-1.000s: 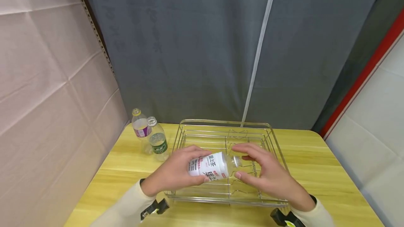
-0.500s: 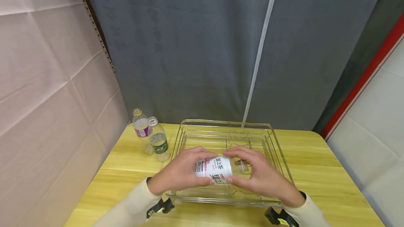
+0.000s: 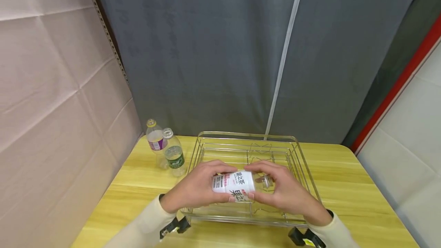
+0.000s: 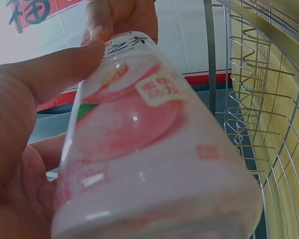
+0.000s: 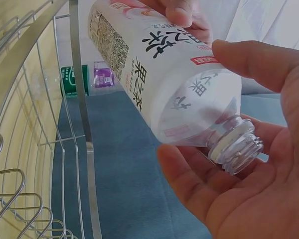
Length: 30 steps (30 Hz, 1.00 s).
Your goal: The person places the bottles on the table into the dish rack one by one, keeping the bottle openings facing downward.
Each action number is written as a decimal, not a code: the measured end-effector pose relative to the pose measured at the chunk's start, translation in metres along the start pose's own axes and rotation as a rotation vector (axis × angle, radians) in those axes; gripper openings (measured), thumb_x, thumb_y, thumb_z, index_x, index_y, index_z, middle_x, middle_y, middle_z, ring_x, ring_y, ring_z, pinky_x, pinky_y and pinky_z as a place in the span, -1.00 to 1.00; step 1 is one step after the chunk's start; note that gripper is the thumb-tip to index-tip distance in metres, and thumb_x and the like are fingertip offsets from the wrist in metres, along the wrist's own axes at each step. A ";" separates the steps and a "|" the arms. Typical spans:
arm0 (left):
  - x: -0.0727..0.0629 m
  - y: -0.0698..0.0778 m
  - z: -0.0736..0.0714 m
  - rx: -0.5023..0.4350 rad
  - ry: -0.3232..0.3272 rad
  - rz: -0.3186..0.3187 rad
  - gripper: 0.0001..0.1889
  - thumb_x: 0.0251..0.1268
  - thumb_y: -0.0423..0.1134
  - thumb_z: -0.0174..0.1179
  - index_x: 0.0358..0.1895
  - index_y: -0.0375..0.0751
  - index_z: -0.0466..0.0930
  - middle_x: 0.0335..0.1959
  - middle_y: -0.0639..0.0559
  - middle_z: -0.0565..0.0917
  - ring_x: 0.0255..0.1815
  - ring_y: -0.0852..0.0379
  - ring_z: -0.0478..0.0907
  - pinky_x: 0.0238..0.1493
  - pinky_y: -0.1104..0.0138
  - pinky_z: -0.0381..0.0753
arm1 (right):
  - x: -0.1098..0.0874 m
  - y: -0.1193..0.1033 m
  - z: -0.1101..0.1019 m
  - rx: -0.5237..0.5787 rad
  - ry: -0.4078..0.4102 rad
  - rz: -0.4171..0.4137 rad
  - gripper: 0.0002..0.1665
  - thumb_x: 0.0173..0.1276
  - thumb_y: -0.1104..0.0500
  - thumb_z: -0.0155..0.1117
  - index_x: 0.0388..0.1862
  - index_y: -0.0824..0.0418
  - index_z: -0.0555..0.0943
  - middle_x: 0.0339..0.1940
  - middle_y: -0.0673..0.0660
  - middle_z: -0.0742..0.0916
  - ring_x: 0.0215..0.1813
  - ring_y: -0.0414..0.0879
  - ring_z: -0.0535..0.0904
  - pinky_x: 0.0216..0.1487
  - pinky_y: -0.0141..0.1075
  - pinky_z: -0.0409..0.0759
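A clear plastic bottle (image 3: 234, 185) with a white label, black lettering and a peach picture lies sideways between both hands, above a wire rack (image 3: 220, 141). My left hand (image 3: 203, 186) grips its base end, thumb in front and fingers behind. At the neck end, my right hand (image 3: 286, 190) holds the shoulder between thumb and fingertips. The uncapped, threaded bottle neck (image 5: 236, 147) sits within the right hand's curve, apart from the palm. In the left wrist view, the peach on the bottle's label (image 4: 134, 114) faces the camera.
Two clear bottles stand at the rack's left: one with a green label (image 3: 175, 158), the other with a purple label and yellow neck ring (image 3: 155, 142). Everything is on a wooden table (image 3: 344, 186). A grey curtain (image 3: 213, 68) hangs behind, with pale cloth (image 3: 62, 106) on the left.
The right hand has moved left from near the neck onto the bottle's shoulder. Bottle and left hand have shifted slightly right. Over the last half second the hands have hardly moved.
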<state>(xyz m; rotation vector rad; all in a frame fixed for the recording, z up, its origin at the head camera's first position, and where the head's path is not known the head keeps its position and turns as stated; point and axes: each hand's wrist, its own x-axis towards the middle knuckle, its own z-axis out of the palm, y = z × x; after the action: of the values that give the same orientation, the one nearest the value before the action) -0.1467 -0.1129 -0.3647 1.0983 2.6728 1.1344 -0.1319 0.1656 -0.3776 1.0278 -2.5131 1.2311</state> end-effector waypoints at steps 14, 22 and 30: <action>-0.008 -0.013 -0.012 -0.195 0.133 -0.059 -0.34 0.09 0.00 0.64 0.32 0.11 0.67 0.27 0.16 0.68 0.12 0.05 0.66 0.07 0.32 0.76 | -0.002 0.004 -0.006 0.112 0.085 0.008 -0.42 0.23 0.17 0.66 0.23 0.04 0.70 0.16 0.00 0.78 0.03 -0.18 0.73 -0.03 -0.27 0.80; -0.012 -0.024 -0.015 -0.401 0.330 -0.123 -0.38 0.23 -0.19 0.55 0.37 -0.03 0.57 0.34 -0.01 0.63 0.23 -0.06 0.61 0.21 0.21 0.68 | -0.002 0.003 -0.012 0.167 0.168 0.110 -0.41 0.26 0.21 0.64 0.26 0.07 0.68 0.16 0.01 0.76 -0.03 -0.16 0.72 -0.12 -0.30 0.81; -0.007 -0.023 0.001 -0.760 0.526 -0.140 -0.30 0.33 -0.42 0.39 0.49 -0.28 0.28 0.45 -0.15 0.42 0.35 0.00 0.54 0.20 0.31 0.73 | 0.002 0.007 -0.013 0.294 0.274 0.135 -0.40 0.26 0.39 0.56 0.29 0.25 0.64 0.19 0.24 0.71 0.03 -0.18 0.72 -0.19 -0.20 0.86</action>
<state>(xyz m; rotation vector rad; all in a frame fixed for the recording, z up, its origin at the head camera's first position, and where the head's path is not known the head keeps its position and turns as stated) -0.1547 -0.1270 -0.3817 0.5121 2.1485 2.3648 -0.1396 0.1771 -0.3730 0.6898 -2.2664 1.6918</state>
